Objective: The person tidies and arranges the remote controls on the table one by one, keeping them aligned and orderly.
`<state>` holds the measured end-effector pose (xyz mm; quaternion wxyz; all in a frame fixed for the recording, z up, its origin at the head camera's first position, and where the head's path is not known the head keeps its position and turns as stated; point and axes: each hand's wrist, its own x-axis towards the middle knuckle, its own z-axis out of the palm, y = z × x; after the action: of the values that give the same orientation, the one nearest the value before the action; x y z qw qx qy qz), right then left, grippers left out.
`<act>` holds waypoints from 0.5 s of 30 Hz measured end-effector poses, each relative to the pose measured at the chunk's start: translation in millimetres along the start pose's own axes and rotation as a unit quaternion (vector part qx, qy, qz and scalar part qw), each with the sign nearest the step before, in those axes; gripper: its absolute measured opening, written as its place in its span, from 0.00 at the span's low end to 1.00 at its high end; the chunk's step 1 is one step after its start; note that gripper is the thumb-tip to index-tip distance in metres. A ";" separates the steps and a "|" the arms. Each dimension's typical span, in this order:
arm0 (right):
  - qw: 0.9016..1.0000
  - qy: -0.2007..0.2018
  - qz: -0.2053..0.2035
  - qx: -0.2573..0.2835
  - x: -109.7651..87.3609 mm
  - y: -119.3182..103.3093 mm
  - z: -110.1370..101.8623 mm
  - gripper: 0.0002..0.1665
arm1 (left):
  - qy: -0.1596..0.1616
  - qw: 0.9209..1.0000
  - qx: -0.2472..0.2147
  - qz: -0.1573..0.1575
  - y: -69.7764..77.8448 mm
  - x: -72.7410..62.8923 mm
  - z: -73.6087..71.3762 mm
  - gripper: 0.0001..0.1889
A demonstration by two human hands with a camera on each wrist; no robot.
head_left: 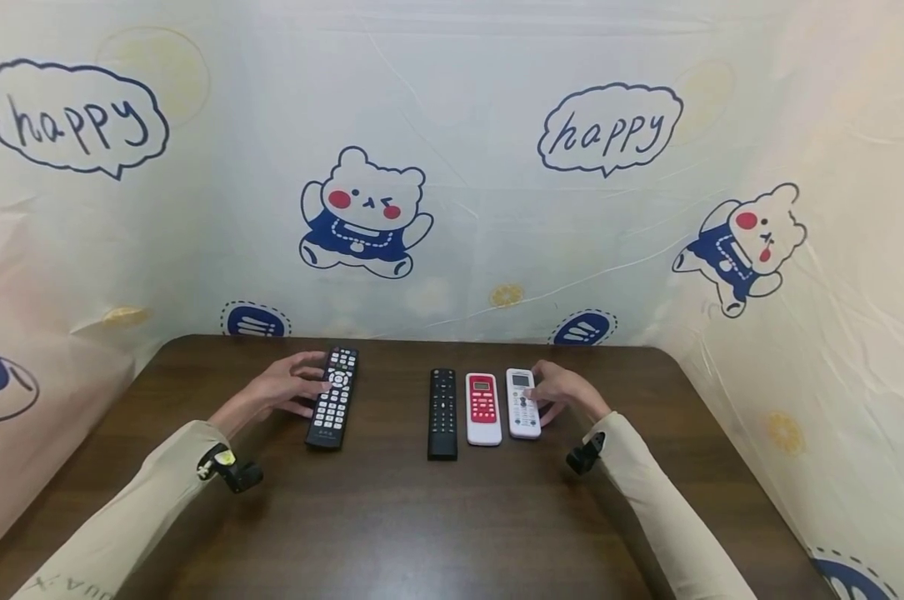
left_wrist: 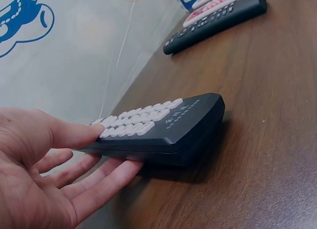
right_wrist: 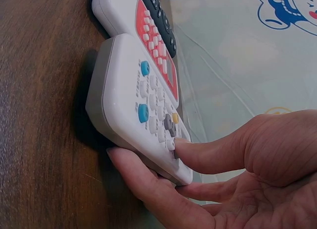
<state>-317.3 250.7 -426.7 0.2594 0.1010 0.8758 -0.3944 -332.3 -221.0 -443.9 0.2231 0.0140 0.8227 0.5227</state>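
Observation:
My left hand (head_left: 290, 383) grips a wide black remote control (head_left: 324, 435) with white buttons, at the left of the table. In the left wrist view the thumb lies on the buttons and the fingers are under the edge of this remote (left_wrist: 198, 125), its near end tilted over the tabletop. At the right, my right hand (head_left: 569, 388) pinches a white remote control (head_left: 525, 427) with a small grey screen. The right wrist view has the thumb on its button face and the fingers along the side of the white remote (right_wrist: 116, 90), which has teal, grey and yellow buttons.
Left of the white remote lies a white remote with a red panel (head_left: 484, 432), then a slim black remote (head_left: 442, 443). All are on a dark brown wooden table (head_left: 392, 533). A pale printed curtain (head_left: 481, 275) with cartoon bears surrounds the table's back and sides.

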 end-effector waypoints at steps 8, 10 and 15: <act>1.000 -0.008 -0.003 -0.003 -2.5 -0.5 -0.2 0.35 | -0.010 1.000 -0.006 0.000 4.8 -8.0 1.2 0.46; 1.000 -0.007 -0.006 -0.005 -2.6 -0.6 -1.4 0.35 | -0.010 1.000 -0.006 0.004 6.7 -8.7 0.2 0.45; 1.000 -0.004 -0.006 0.000 -1.6 1.2 1.6 0.35 | -0.022 1.000 -0.014 0.008 8.6 -11.4 0.0 0.45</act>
<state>-314.9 250.4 -427.5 0.2604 0.0937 0.8754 -0.3964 -323.9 -220.0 -432.4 0.2374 0.0289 0.8102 0.5351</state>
